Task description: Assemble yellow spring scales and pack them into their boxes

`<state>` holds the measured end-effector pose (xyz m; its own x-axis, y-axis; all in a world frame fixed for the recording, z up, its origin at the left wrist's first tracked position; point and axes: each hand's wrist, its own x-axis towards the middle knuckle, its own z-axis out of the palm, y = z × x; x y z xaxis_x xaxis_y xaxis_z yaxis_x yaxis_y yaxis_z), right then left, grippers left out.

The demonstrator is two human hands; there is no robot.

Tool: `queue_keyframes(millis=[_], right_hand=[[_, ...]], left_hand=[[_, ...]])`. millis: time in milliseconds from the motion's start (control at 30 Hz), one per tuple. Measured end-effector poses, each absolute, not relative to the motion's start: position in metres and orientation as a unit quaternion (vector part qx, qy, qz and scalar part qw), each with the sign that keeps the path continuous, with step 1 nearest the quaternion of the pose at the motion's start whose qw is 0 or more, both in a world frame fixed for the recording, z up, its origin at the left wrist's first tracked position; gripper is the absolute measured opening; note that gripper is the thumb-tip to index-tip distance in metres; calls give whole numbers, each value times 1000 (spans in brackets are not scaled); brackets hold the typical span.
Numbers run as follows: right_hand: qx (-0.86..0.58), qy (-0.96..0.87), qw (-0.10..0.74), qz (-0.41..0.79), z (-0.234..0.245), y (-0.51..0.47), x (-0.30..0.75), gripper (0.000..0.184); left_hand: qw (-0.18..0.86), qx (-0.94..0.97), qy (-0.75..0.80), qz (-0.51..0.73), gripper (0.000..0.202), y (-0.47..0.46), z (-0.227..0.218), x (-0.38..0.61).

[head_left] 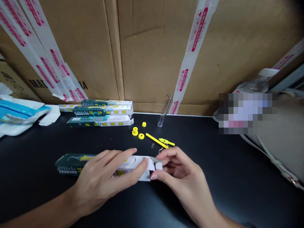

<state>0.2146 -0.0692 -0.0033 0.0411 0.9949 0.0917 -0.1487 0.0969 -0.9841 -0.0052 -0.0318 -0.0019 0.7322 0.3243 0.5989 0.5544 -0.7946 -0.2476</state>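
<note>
A person's left hand (102, 180) grips a green-and-white cardboard box (68, 164) lying on the black bench (213, 158) at lower centre, while the right hand (182, 180) pinches its end flap (155, 163), just below yellow plastic parts (156, 141).

Packing workspace: black bench (213, 180), taped cardboard cartons (152, 53) behind, stacked product boxes (101, 114).

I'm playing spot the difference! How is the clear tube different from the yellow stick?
The clear tube is see-through, while the yellow stick is solid yellow. The tube stands tilted up, but the stick lies flat. The tube looks thicker than the stick. Both are long and thin.
</note>
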Motion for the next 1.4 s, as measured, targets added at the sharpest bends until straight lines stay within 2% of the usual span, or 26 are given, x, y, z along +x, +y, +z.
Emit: queue_keyframes(millis=[233,467,867,1167,1400], right_hand=[[-404,-491,568,523,-3,-68,216,23],[-378,-513,566,523,-5,-71,214,29],[-398,-596,548,431,-14,-74,210,38],[-383,-575,541,479,-15,-74,212,37],[-432,-601,534,408,-18,-75,209,29]], left_hand=[[267,-889,-269,-257,56,-28,0,3],[244,-902,-246,-257,38,-26,9,0],[227,-909,-253,-241,40,-25,8,0],[212,-910,-270,-234,40,-27,9,2],[174,-904,-301,-248,29,-32,12,7]])
